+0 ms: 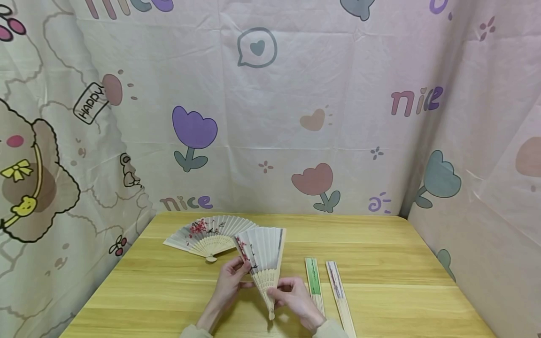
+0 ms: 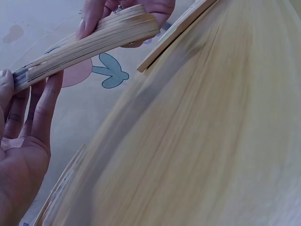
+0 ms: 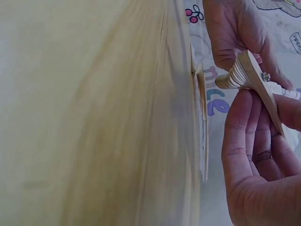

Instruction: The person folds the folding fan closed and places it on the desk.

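Both hands hold a partly spread folding fan (image 1: pixel 264 256) above the table, its white leaf printed with red blossoms and dark branches. My left hand (image 1: pixel 230 281) pinches the fan's left edge between thumb and fingers. Lower down, near the pivot, my right hand (image 1: pixel 293 298) grips the right outer rib. In the left wrist view the fan's pale ribs (image 2: pixel 89 47) run between the two hands. The right wrist view shows the metal pivot pin (image 3: pixel 265 76) and the stacked rib ends, with the right thumb and fingers around the outer rib.
A fully spread fan (image 1: pixel 207 237) with red blossoms lies at the table's back left. To the right of the hands lie two folded fans, one with a green leaf (image 1: pixel 313 277) and one with a white-and-purple leaf (image 1: pixel 336 281). Printed cloth (image 1: pixel 262 103) hangs behind the wooden table (image 1: pixel 401 263).
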